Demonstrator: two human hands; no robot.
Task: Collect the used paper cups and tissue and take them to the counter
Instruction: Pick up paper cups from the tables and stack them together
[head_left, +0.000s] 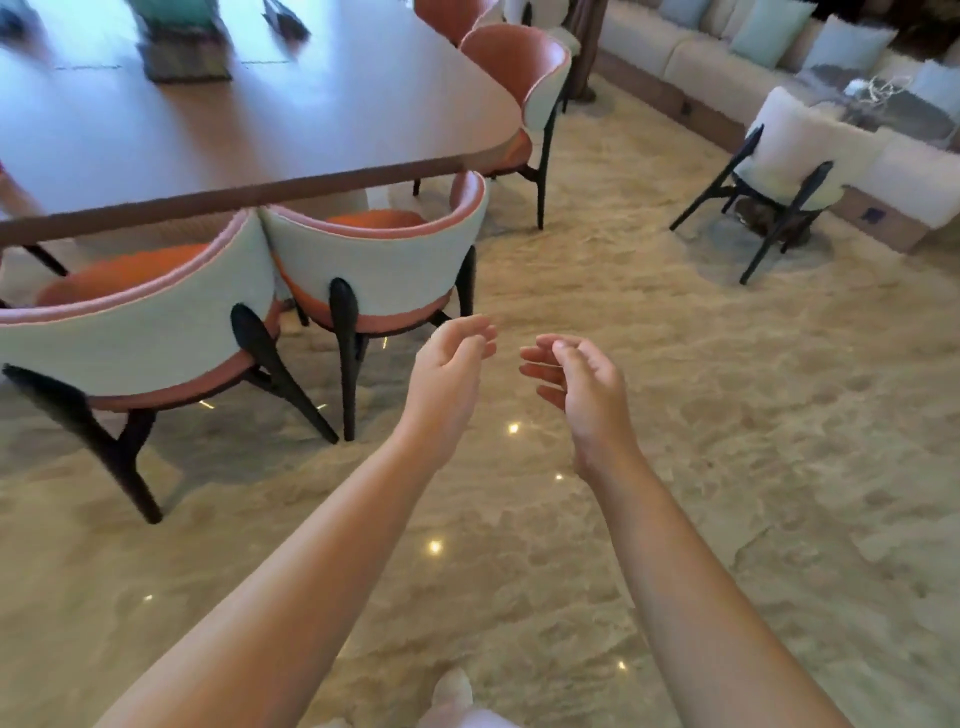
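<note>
Up and left of the hands, table carries blurred items at its far end; can't tell if any are cups or tissue. Two chairs stand btwn hands & table edge: leaning over could catch a forearm on a chair back. Left hand & right hand hover just apart, fingers loosely curled, holding nothing. Glossy floor right of them, prob. slippery when hurrying.

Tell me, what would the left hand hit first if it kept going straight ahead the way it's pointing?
Probably the curved back of the right-hand near chair, just ahead of the empty left hand. It may slip past the chair's right edge toward the table corner; depth is unclear.
</note>
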